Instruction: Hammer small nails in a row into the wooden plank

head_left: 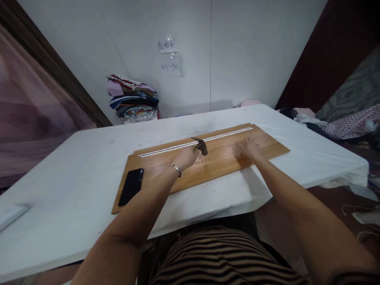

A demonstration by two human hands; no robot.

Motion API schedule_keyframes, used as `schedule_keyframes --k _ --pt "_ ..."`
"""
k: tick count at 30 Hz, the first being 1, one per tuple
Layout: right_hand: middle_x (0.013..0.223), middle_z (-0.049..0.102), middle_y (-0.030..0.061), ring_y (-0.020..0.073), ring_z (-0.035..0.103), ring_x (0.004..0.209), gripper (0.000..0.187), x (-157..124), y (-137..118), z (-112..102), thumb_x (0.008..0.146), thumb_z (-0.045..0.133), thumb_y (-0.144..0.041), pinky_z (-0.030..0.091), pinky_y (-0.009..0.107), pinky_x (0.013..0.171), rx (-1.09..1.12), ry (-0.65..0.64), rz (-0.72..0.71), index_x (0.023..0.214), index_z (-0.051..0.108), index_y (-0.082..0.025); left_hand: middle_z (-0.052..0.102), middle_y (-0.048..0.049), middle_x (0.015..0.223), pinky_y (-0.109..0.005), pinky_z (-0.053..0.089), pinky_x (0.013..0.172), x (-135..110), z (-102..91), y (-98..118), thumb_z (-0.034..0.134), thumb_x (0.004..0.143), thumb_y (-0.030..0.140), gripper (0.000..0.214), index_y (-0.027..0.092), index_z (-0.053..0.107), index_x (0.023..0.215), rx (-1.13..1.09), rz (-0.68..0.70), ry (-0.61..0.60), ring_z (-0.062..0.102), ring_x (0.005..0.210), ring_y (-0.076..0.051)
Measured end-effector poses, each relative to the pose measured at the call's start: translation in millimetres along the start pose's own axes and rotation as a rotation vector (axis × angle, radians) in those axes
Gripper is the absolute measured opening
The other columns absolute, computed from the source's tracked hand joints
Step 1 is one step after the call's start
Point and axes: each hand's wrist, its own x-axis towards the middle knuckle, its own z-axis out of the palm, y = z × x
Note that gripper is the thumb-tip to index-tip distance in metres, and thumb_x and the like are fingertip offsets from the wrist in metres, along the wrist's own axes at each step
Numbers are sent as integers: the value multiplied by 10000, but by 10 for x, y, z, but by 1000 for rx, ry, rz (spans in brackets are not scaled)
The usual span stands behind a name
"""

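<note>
A long wooden board (225, 164) lies across a white table (74, 174). Along its far edge runs a thin white strip (196, 143). My left hand (187, 157), with a bracelet on the wrist, is closed round the handle of a small dark hammer (201, 145) whose head sits just below the strip. My right hand (251, 149) rests flat on the board to the right, fingers stretched out, slightly blurred. Several tiny dark specks lie on the board between the hands. A black phone (131, 186) lies on the board's left end.
A stack of folded fabrics (132, 99) sits by the back wall. Paper notes (170, 55) hang on the wall. Patterned cloth (350, 122) is heaped at right. A white object (10, 215) lies at the table's left edge.
</note>
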Motion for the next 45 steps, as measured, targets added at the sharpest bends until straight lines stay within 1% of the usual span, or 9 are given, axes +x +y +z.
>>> schedule_keyframes --k 2,4,8,16,20,26,35,41,45 --pt "1555 491 243 371 408 1457 571 3 94 120 1026 375 -394 311 558 1182 -67 -10 75 1470 529 -70 768 -127 939 -313 481 735 17 65 23 475 997 332 293 162 713 1011 129 0 -62 714 872 -253" --pt "1611 427 225 371 351 1490 581 -33 137 236 1047 285 -402 264 582 1189 -116 -9 98 1488 528 -113 772 -156 1028 -313 474 736 42 142 42 445 1010 346 331 148 707 1051 204 -29 -92 721 934 -269" --pt "1596 447 219 354 355 1477 569 -72 156 338 1046 256 -408 279 581 1160 -142 -4 89 1442 577 -156 765 -182 1119 -309 476 752 97 261 75 439 1020 363 352 141 683 1144 243 -53 -93 726 1004 -282" --pt "1598 440 234 367 344 1483 664 -36 177 357 1045 257 -533 248 559 1181 -124 12 82 1453 559 -106 764 -198 1123 -335 494 821 68 276 183 442 1014 330 338 135 688 1139 216 -62 -111 724 1036 -292" --pt "1589 454 231 363 347 1481 664 -40 177 361 1044 254 -537 249 568 1177 -123 17 83 1461 554 -116 770 -195 1104 -331 493 830 61 291 190 434 1012 317 344 131 698 1132 193 -49 -117 731 1017 -281" --pt "1571 473 230 360 368 1460 659 -20 189 375 1046 265 -520 269 553 1170 -125 19 79 1447 558 -88 761 -206 1163 -336 502 832 89 346 123 463 1001 323 336 132 713 1123 207 -54 -108 725 1064 -299" --pt "1563 477 229 357 380 1443 637 -25 191 368 1044 286 -518 286 534 1152 -124 26 79 1409 584 -90 760 -204 1161 -324 497 811 147 329 92 441 1010 317 355 116 696 1152 193 -32 -71 724 1050 -286" --pt "1530 508 239 351 411 1417 618 -49 165 339 1041 303 -505 304 528 1135 -120 34 83 1398 588 -89 767 -200 1140 -325 502 822 136 350 95 453 1008 321 353 124 710 1149 183 -67 -104 732 1041 -290" --pt "1557 485 234 348 407 1425 631 -48 160 333 1047 283 -498 293 521 1146 -121 25 95 1422 570 -80 762 -196 1171 -331 504 843 135 366 76 449 1011 327 356 131 713 1146 180 -69 -99 724 1069 -293"
